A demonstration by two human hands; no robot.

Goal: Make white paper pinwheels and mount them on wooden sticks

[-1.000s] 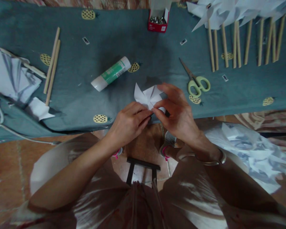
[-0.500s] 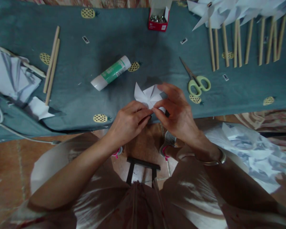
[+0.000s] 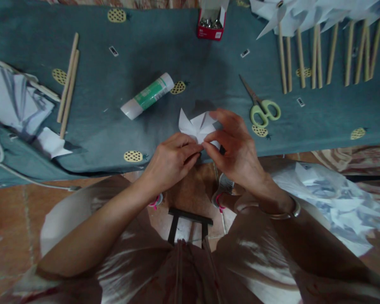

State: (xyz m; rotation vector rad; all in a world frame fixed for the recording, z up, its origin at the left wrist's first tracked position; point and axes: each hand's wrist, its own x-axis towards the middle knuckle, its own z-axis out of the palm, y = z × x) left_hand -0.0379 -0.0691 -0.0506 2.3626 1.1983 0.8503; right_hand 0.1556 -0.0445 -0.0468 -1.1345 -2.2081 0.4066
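A white paper pinwheel [image 3: 194, 126] with pointed folded blades is held between my two hands, just over the table's near edge. My left hand [image 3: 175, 159] grips its lower left side, fingers pressed together. From the right, my right hand [image 3: 236, 145] pinches the lower part with thumb and index finger, while other fingers touch the upper right blade. The fingertips hide the lower part of the paper. A green and white glue stick [image 3: 148, 96] lies capped to the upper left. Green-handled scissors [image 3: 260, 106] rest to the right of my right hand.
Finished pinwheels [image 3: 304, 14] on wooden sticks lie at the top right. A red box [image 3: 210, 33] of small metal pieces stands at the back. Two wooden sticks [image 3: 69, 84] and paper pieces [image 3: 12, 97] are at left, near a white cable [image 3: 0, 150]. A plastic bag of paper [image 3: 342, 207] sits lower right.
Both hands keep the same hold on the pinwheel, with almost no movement. The view has shifted very slightly.
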